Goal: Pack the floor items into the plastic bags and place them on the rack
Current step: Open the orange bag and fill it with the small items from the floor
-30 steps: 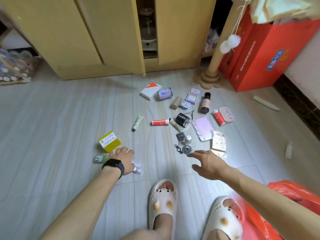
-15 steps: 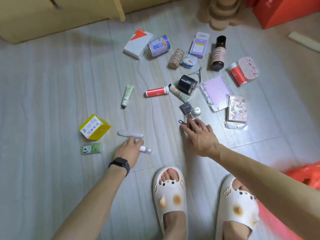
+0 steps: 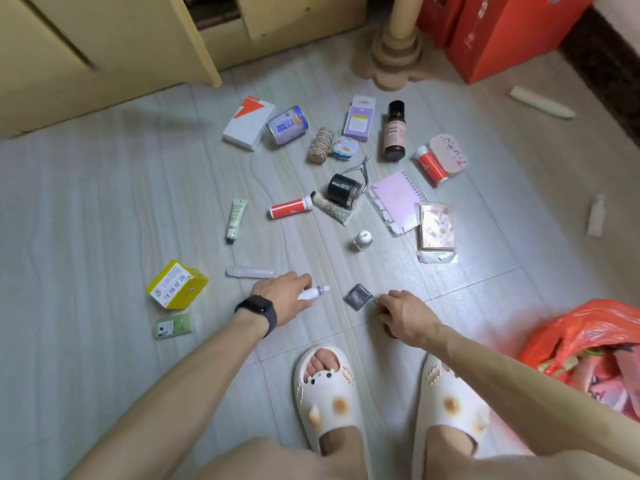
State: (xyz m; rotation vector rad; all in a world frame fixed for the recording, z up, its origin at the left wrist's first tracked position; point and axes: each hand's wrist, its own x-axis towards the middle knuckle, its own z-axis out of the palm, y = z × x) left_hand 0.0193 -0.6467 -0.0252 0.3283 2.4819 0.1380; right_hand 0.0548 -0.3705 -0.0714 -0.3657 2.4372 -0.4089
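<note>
Many small items lie scattered on the grey floor [image 3: 104, 188]. My left hand [image 3: 280, 297], with a black watch on the wrist, grips a small white spray bottle [image 3: 313, 292] just above the floor. My right hand [image 3: 405, 313] is curled and pinches a small key ring [image 3: 375, 300]; what else it holds is hidden under the fingers. A small grey square box [image 3: 358, 296] lies right beside that ring. A red plastic bag [image 3: 585, 327] with things inside sits at the lower right. A clear tube [image 3: 250, 272], a yellow box [image 3: 176, 284] and a green packet [image 3: 174, 325] lie near my left hand.
Farther out lie a nail polish bottle [image 3: 362, 240], black jar [image 3: 344, 188], red tube [image 3: 291, 208], pink notebook [image 3: 396, 199], brown bottle [image 3: 394, 131] and white box [image 3: 248, 122]. A yellow cabinet [image 3: 104, 46], a post base [image 3: 391, 60] and red boxes [image 3: 502, 36] stand behind. My slippered feet [image 3: 325, 386] are below.
My left hand has taken hold of the white spray bottle. My right hand closed over the key ring and drew back toward me; the grey square box came along with it.
</note>
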